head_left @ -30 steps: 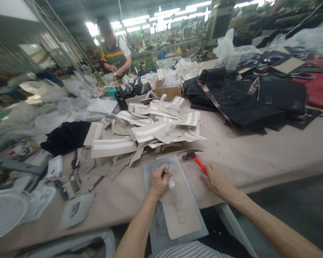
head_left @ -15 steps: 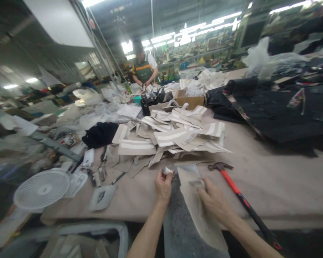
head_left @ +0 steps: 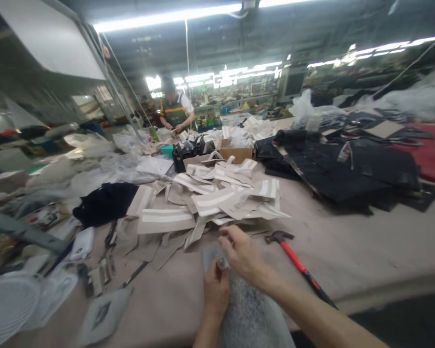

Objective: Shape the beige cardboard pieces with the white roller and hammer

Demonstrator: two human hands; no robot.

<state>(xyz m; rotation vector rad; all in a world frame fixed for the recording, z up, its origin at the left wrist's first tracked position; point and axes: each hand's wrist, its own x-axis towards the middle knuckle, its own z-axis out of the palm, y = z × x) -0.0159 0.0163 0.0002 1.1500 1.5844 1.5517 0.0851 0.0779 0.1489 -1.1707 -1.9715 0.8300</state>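
Note:
My left hand point(head_left: 216, 290) is closed around a small, pale, rounded piece point(head_left: 222, 263), which looks like a little roll but is too blurred to name surely. Just above it and to the right, my right hand point(head_left: 241, 251) has its fingers bent together in a pinch. Whatever is between those fingertips, if anything, cannot be made out. Both hands are over a grey, worn slab point(head_left: 244, 309) that runs from the table towards me. Beyond them lies a heap of beige panels point(head_left: 166, 218) with white strips.
Right of my hands lies a claw hammer point(head_left: 293, 256) with a red and black handle. Black panels point(head_left: 333, 169) spread over the right side. At left are a white fan point(head_left: 9, 307), a dark cloth point(head_left: 105, 203) and small tools. A co-worker point(head_left: 177, 111) stands behind the heap.
The beige panel that my right hand held has gone from view. My right hand has moved left and up, close to my left hand. The view has swung to the right.

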